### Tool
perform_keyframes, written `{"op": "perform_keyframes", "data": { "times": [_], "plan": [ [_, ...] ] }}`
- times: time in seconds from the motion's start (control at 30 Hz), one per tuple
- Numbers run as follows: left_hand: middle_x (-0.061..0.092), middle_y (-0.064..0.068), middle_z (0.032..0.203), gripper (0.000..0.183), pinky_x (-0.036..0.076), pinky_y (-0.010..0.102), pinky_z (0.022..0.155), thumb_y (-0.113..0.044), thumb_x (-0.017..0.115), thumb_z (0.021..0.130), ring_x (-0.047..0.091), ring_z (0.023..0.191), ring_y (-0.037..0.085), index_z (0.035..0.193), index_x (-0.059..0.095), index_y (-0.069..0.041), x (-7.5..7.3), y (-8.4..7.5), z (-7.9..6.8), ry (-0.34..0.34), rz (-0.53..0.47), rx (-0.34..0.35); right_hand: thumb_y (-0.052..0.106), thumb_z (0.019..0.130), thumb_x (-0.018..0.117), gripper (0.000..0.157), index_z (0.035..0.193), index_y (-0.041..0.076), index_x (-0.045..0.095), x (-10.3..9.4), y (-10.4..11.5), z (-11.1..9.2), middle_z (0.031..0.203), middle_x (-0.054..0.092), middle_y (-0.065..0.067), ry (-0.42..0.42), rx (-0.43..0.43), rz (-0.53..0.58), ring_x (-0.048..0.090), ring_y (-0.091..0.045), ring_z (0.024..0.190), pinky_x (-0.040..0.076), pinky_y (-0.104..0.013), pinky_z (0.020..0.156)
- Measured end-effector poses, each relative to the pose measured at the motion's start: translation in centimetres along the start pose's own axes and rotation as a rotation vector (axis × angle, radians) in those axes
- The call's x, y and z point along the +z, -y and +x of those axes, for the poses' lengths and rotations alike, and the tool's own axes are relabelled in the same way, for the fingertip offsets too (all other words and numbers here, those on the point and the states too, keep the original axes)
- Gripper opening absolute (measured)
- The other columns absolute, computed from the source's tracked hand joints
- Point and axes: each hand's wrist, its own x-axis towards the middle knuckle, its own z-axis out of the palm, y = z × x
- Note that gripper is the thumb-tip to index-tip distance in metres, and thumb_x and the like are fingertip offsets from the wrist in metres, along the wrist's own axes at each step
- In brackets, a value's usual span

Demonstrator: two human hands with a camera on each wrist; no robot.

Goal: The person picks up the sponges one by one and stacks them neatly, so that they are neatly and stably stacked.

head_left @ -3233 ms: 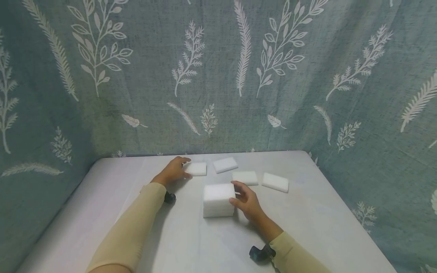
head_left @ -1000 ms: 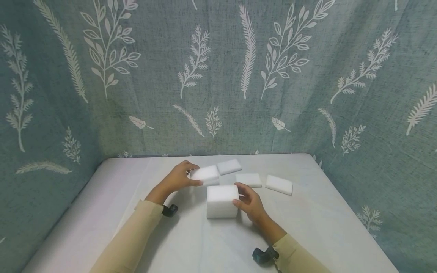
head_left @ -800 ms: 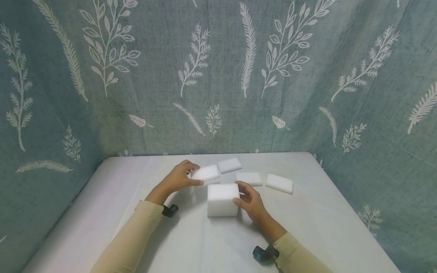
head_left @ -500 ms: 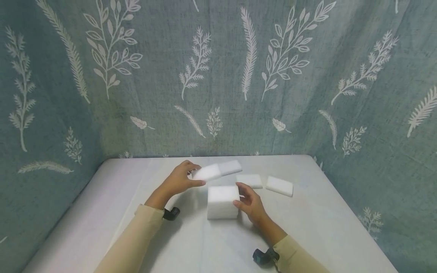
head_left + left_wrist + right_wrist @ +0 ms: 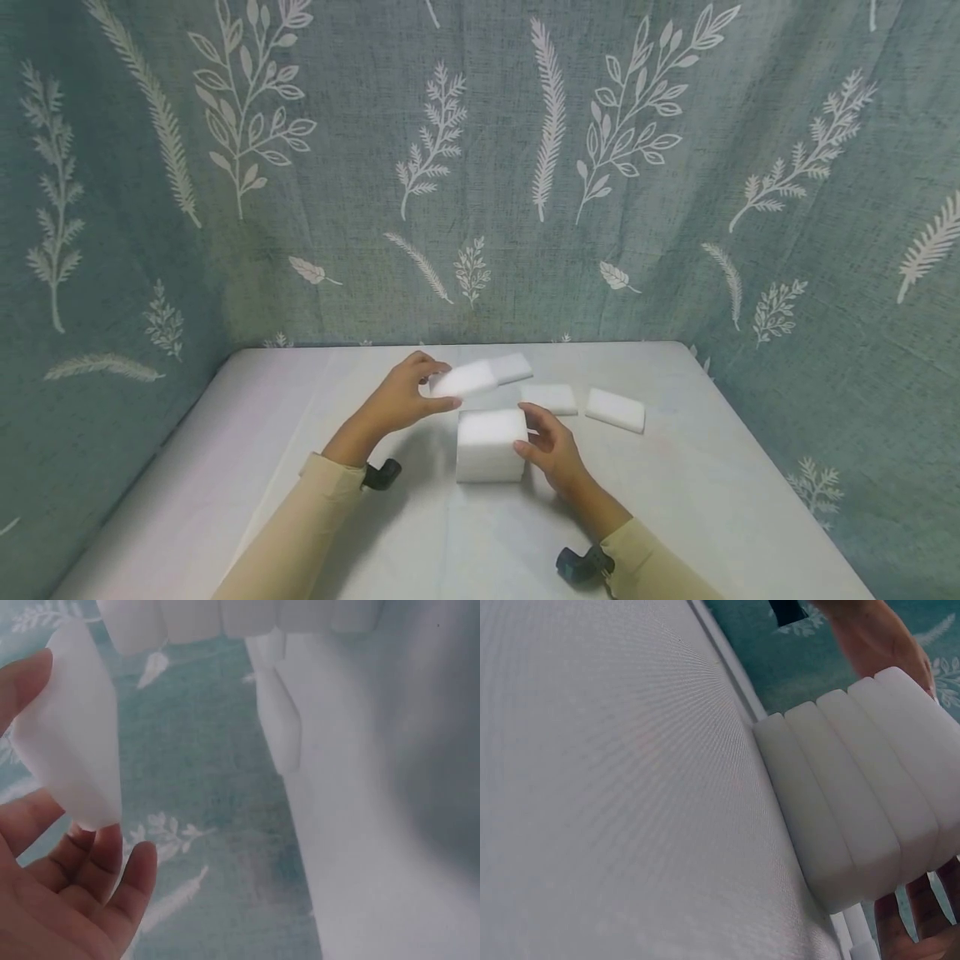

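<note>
My left hand (image 5: 401,398) pinches a flat white sponge (image 5: 465,379) between thumb and fingers, raised above the table behind the stack. In the left wrist view this sponge (image 5: 75,727) is tilted, with the thumb on one edge and fingers on the opposite one. A neat stack of several identical white sponges (image 5: 491,450) stands mid-table, its layers plain in the right wrist view. My right hand (image 5: 553,448) holds the stack's right end, thumb at the near side and fingers at the far corner.
Three loose white sponges lie behind the stack: one at the back (image 5: 512,367), one just behind its right side (image 5: 549,400), one farther right (image 5: 615,410). A white cloth covers the table (image 5: 675,500). Leaf-patterned green curtain (image 5: 495,167) surrounds the far edge and sides.
My left hand has picked a sponge up off the table at the back left and carried it right, towards the stack. The right hand has stayed at the stack.
</note>
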Motion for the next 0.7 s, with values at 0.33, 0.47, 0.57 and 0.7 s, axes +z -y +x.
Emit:
{"op": "perform_keyframes", "data": {
  "times": [0.33, 0.47, 0.57, 0.7],
  "plan": [
    [0.053, -0.005, 0.11, 0.063, 0.05, 0.039, 0.082, -0.053, 0.079, 0.075, 0.054, 0.099, 0.016, 0.123, 0.066, -0.014, 0.3, -1.2, -0.6, -0.001, -0.011, 0.078, -0.004, 0.087, 0.066, 0.054, 0.136, -0.011, 0.044, 0.0, 0.1, 0.0, 0.133, 0.051, -0.028, -0.009, -0.011, -0.002, 0.05, -0.041, 0.123, 0.042, -0.048, 0.101],
    [0.052, -0.006, 0.109, 0.064, 0.049, 0.036, 0.08, -0.053, 0.079, 0.075, 0.052, 0.096, 0.013, 0.123, 0.066, -0.013, 0.4, -1.6, -0.8, -0.007, 0.007, 0.102, -0.004, 0.087, 0.067, 0.054, 0.136, -0.011, 0.044, 0.1, 0.1, -0.1, 0.133, 0.051, -0.028, -0.007, -0.011, 0.006, 0.05, -0.04, 0.123, 0.041, -0.049, 0.101],
    [0.052, -0.006, 0.11, 0.065, 0.049, 0.036, 0.081, -0.053, 0.079, 0.075, 0.052, 0.097, 0.013, 0.124, 0.066, -0.013, 0.5, -1.9, -1.0, -0.009, 0.005, 0.109, -0.005, 0.087, 0.066, 0.054, 0.136, -0.011, 0.044, 0.1, 0.0, -0.1, 0.132, 0.051, -0.029, -0.004, -0.011, 0.023, 0.05, -0.041, 0.122, 0.041, -0.05, 0.1],
    [0.051, -0.007, 0.11, 0.065, 0.049, 0.035, 0.08, -0.052, 0.079, 0.075, 0.052, 0.096, 0.013, 0.124, 0.065, -0.012, 0.6, -2.2, -1.3, -0.006, 0.001, 0.119, -0.006, 0.087, 0.066, 0.054, 0.136, -0.011, 0.044, 0.1, 0.0, 0.0, 0.132, 0.05, -0.029, 0.003, -0.01, 0.031, 0.05, -0.041, 0.122, 0.041, -0.05, 0.1]
  ]
}}
